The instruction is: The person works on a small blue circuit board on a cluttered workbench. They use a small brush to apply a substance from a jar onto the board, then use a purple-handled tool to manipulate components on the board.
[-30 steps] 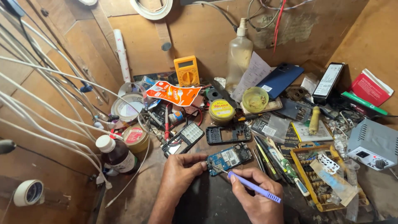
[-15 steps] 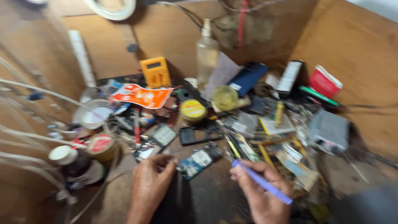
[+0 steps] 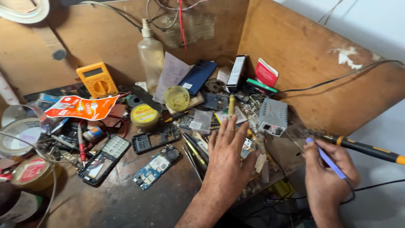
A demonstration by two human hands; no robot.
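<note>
My right hand (image 3: 327,179) pinches a purple brush (image 3: 327,160) and the soldering iron (image 3: 367,148) off the surface's edge. My left hand (image 3: 228,158) lies spread on the tweezers (image 3: 195,148), steadying me, beside the blue circuit board (image 3: 155,166).

I am looking down at a dark, scuffed wooden workbench (image 3: 126,202) that is sitting in a corner. Bare brown plywood panels (image 3: 303,55) are closing it in at the back and along the right side, and the right one is showing a chipped white patch. Beyond that panel, a plain pale grey-white wall (image 3: 371,25) is catching soft, even light. Black and red wires (image 3: 179,21) are hanging down the back panel, and a thin black cable (image 3: 337,78) is trailing across the side panel.
</note>
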